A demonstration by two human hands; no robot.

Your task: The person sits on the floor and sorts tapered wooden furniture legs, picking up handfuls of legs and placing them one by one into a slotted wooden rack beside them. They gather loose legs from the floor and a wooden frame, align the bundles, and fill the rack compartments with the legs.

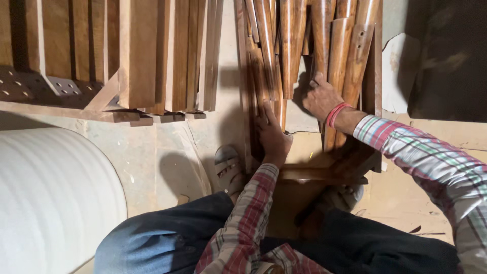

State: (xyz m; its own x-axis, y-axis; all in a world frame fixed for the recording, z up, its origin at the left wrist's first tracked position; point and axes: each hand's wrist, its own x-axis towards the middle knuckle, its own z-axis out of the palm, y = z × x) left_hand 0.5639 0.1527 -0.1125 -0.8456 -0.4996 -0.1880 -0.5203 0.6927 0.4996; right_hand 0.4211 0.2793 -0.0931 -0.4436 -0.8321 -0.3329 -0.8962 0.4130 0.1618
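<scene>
Round, tapered wooden legs [324,45] stand leaning in a tight bundle at the upper middle of the frame, hemmed on the left by a narrow upright board [242,76] and on the right by another dark board edge [378,56]; little room shows between the legs themselves. The left hand [273,134] lies flat against the lower ends of the legs left of the bundle's centre, fingers [267,112] pressed together and pointing up the wood, the wrist bent back from a checked sleeve [243,223] that rises from the bottom middle. The right hand [320,97] reaches in from the right, palm down on a leg near the centre, its fingers curled around the far side so their tips are hidden; whether they grip or only rest I cannot tell. A red band [336,114] circles that wrist, and the forearm runs down toward the lower right corner. Below the hands a flat wooden frame [324,170] lies on the pale floor [167,147], which stays open at centre left. A sandalled foot [229,167] rests there, just beside the upright board. Square planks [167,56] hang together at upper left, well apart from the hands, and a large white roll [50,198] fills the lower left.
</scene>
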